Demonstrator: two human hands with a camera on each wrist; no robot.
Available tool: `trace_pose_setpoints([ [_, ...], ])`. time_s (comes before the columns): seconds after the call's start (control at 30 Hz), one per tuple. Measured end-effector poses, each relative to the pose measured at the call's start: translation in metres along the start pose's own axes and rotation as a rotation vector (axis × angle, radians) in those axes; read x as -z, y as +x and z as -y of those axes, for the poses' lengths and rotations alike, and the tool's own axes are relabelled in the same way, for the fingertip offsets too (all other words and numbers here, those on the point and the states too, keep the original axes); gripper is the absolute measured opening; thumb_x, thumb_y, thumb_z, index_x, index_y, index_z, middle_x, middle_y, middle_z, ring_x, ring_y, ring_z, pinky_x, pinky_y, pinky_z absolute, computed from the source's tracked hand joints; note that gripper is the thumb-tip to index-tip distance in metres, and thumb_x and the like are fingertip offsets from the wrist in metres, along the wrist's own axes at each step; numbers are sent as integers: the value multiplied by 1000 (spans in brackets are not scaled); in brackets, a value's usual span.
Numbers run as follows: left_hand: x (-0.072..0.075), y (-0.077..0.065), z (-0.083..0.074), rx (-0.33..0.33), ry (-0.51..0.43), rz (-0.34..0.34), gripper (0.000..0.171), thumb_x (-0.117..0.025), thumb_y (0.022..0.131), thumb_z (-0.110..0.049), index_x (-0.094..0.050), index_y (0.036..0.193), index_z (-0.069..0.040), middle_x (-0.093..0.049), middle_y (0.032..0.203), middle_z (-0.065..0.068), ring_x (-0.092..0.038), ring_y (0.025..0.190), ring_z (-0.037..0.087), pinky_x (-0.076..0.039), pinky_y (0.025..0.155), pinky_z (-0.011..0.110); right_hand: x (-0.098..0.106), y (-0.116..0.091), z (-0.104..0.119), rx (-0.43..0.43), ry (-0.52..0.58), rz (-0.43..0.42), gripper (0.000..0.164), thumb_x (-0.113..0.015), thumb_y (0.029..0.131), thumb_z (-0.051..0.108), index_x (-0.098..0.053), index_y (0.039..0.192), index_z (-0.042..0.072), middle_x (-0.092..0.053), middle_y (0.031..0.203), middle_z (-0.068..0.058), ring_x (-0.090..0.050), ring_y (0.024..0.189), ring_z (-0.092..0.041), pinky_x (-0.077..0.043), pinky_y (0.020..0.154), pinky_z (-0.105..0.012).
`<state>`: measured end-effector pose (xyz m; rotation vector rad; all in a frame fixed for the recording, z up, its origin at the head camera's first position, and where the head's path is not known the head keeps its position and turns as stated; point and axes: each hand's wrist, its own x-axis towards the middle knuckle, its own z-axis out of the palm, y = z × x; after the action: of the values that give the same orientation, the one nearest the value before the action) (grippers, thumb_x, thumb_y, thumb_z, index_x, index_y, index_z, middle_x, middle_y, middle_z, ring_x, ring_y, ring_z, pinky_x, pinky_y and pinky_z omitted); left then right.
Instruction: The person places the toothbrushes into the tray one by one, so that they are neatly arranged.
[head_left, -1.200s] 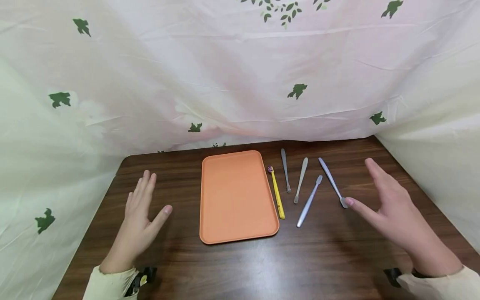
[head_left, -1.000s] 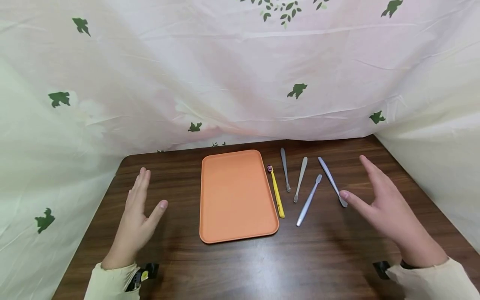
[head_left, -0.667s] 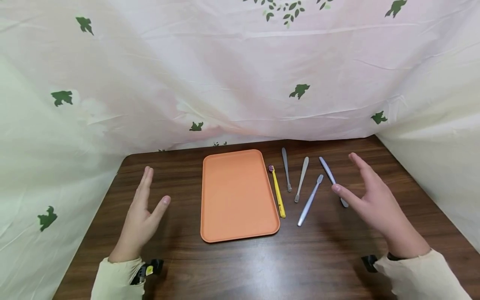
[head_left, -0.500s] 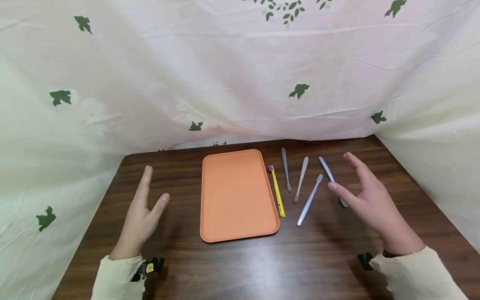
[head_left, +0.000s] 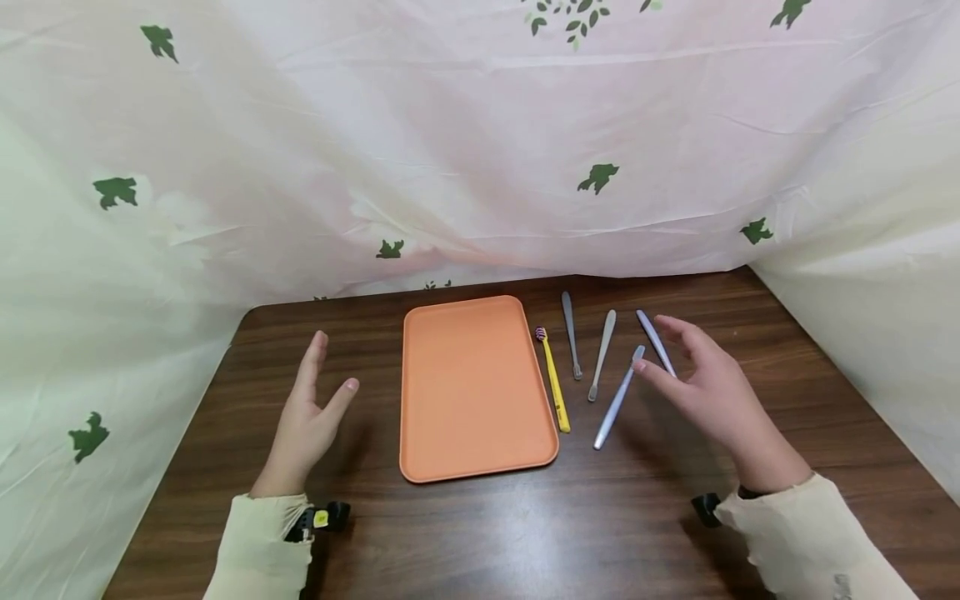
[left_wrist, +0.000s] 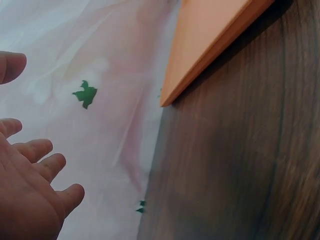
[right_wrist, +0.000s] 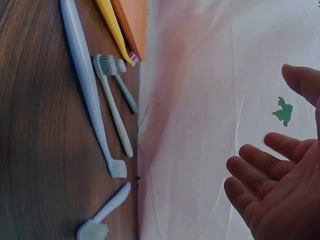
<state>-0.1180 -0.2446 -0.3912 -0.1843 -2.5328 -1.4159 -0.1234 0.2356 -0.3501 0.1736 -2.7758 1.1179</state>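
Note:
My left hand (head_left: 303, 425) hovers left of the orange tray (head_left: 480, 392), fingers extended and thumb spread, holding nothing. On the other side my right hand (head_left: 712, 396) is held over the rightmost toothbrushes, its fingers loosely bent and also holding nothing. It partly covers the purple-blue toothbrush (head_left: 654, 337), hiding its head in the head view. A light blue toothbrush (head_left: 617, 404) lies near its thumb tip. Further left are a pale grey toothbrush (head_left: 603, 354), a dark grey toothbrush (head_left: 571, 329), and a yellow toothbrush (head_left: 553, 383) with purplish bristles along the tray's right edge.
The dark wooden table (head_left: 480, 542) carries everything. A pale cloth (head_left: 465, 150) with green bird and leaf prints hangs behind it and along both sides. Each wrist wears a black strap with a small camera at the sleeve cuff.
My right hand has moved left, from beside the purple-blue toothbrush to over it, its fingers bending a little. The left hand has shifted slightly right, toward the tray. Tray and toothbrushes stay put.

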Motion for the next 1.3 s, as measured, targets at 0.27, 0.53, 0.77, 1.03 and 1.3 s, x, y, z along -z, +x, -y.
trace_pose_setpoints([
  [0.27, -16, 10, 13, 50, -84, 50, 76, -58, 102, -18, -13, 163, -18, -19, 166, 9, -15, 153, 31, -15, 120, 61, -16, 8, 1, 16, 24, 14, 63, -70, 95, 36, -51, 142, -1, -57, 135, -26, -55, 121, -45, -44, 100, -63],
  [0.53, -30, 19, 22, 134, -121, 94, 71, -57, 103, -16, -17, 162, -11, -17, 167, 11, -12, 154, 28, -14, 122, 55, -31, 13, 2, -3, 57, 11, 52, -69, 96, 30, -57, 135, -2, -64, 126, -23, -62, 110, -38, -51, 94, -56],
  [0.77, -43, 20, 28, 158, -176, 114, 73, -58, 103, -16, -15, 162, -10, -19, 166, 15, -12, 154, 26, -12, 123, 52, -43, 17, 1, -13, 70, 42, 49, -71, 94, 25, -59, 132, -3, -65, 121, -23, -63, 109, -36, -52, 94, -55],
  [1.03, -58, 25, 33, 184, -183, 143, 71, -58, 102, -12, -17, 161, -7, -22, 165, 17, -15, 153, 29, -11, 123, 54, -52, 21, 0, -12, 88, 61, 50, -71, 94, 27, -59, 132, -2, -66, 122, -21, -65, 107, -36, -55, 90, -53],
  [1.3, -64, 27, 38, 220, -179, 182, 73, -59, 101, -14, -18, 161, -8, -24, 164, 15, -17, 153, 28, -11, 123, 53, -64, 23, 1, -19, 105, 61, 42, -71, 95, 23, -63, 127, -2, -69, 116, -17, -67, 101, -32, -57, 86, -48],
])
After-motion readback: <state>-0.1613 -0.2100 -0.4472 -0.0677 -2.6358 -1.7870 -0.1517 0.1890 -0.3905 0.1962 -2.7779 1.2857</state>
